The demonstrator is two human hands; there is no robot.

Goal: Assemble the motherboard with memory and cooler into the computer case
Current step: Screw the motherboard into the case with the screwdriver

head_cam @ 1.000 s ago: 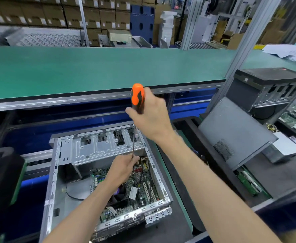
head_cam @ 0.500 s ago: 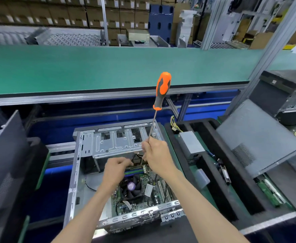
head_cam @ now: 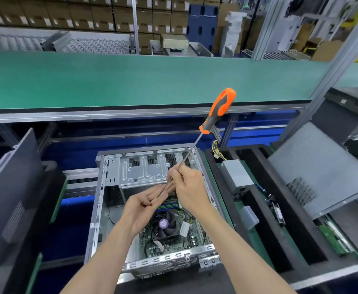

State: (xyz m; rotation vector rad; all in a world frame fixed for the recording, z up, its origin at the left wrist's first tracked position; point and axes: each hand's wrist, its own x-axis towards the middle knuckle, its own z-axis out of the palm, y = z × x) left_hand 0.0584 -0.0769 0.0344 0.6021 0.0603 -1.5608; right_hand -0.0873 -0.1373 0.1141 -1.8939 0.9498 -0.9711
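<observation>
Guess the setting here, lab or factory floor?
Likely a PC assembly line in a factory: green conveyor belt past the bench, stacked cartons behind, and trays holding an open computer case.

Bright, even overhead lighting, cool white. Soft, faint shadows only. Mild sheen on the green tabletop (head_cam: 131, 81) and on the bare metal of the computer case (head_cam: 144, 172). Strong wide-angle bending toward the edges, straight rails curving. Slight motion blur on the left hand (head_cam: 142, 211); far cardboard boxes (head_cam: 67, 15) soft.
</observation>
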